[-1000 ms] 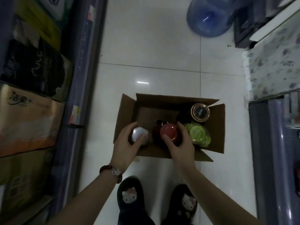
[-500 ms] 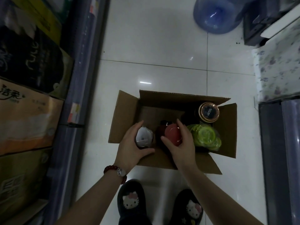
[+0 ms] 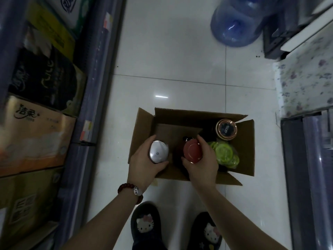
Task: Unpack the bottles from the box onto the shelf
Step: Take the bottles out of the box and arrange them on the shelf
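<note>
An open cardboard box (image 3: 246, 150) sits on the white tiled floor in front of my feet. My left hand (image 3: 144, 165) is wrapped around a silver-topped bottle (image 3: 158, 153) at the box's left side. My right hand (image 3: 203, 165) grips a red-capped bottle (image 3: 192, 152) in the middle. Still in the box stand a dark bottle with a copper-rimmed lid (image 3: 226, 128) and a green-lidded bottle (image 3: 225, 154) on the right. The shelf (image 3: 93, 91) runs along the left.
The left shelf holds packs of tissue paper (image 3: 34, 134) and cartons. A blue water jug (image 3: 237, 22) stands on the floor at the back. A flowered cloth (image 3: 304, 83) covers a counter on the right, with a cabinet front below it. My slippers (image 3: 146, 224) are just behind the box.
Both hands have closed more firmly around their bottles and raised them slightly. The view has shifted a little, so the box sits further right than a second ago.
</note>
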Demonstrator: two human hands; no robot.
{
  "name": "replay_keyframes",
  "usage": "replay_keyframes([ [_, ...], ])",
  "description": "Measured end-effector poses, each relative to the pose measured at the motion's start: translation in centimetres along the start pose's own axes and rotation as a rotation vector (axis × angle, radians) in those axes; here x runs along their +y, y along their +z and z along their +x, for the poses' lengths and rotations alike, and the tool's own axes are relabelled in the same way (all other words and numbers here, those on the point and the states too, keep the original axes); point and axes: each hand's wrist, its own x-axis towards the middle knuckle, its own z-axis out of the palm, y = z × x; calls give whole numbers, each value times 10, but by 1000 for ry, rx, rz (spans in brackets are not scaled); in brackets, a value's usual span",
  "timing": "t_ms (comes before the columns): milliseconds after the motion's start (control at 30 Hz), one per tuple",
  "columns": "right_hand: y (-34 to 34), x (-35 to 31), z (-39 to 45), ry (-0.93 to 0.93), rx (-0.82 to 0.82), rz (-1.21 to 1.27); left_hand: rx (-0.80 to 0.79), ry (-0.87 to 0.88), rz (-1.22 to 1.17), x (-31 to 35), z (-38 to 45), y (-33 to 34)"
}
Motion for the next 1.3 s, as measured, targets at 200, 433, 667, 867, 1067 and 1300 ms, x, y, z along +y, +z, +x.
replay_keyframes([
  [200,-45,-50,-13,8,19,112,62,0,41,62,-10,-40],
  [433,-131,-126,-36,-36,27,121,101,89,20,172,-34,-97],
  [667,-250,-223,-62,-84,80,145,51,182,-16,304,-70,-150],
  [867,-354,-316,-85,-166,165,203,-69,319,4,435,-85,-203],
  [1067,-465,-394,-111,-184,283,364,-127,418,-135,571,-113,-252],
  [1300,-599,-470,-152,-301,394,501,-228,571,-253,721,-164,-296],
])
